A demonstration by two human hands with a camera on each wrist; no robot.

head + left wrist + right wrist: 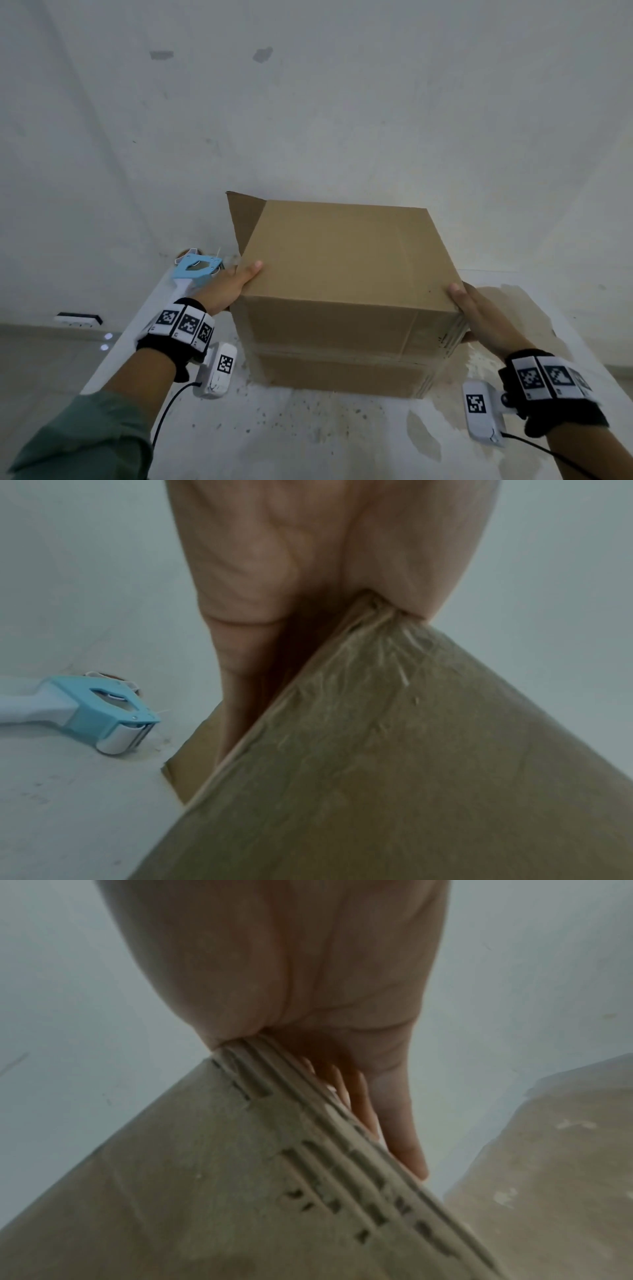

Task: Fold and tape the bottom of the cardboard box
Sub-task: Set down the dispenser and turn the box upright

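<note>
Item: cardboard box (346,281), brown, standing tilted on a white table (308,438) with one lower edge down and the near face turned toward the camera. A band of clear tape (329,353) crosses the near face along the flap seam. One flap (243,219) stands out at the far left corner (dark inner side showing).

Left hand (229,287): forearm reaches forward from a green sleeve (89,435), palm flat against the box's left side, thumb hooked over the top left edge; the hand grasps the box by that edge. The left wrist view shows the palm (260,569) pressed on the side panel and the corner wedged at the thumb's base.

Right hand (479,318): palm flat on the right side, thumb lying over the top right corner, fingers extended along the panel; it holds the box between thumb and palm. The right wrist view shows straight fingers (400,1123) behind the corrugated edge (ridges crushed and torn).

Also present: tape dispenser (195,274), blue head, white handle, lying on the table just beyond the left hand, apart from the box.
</note>
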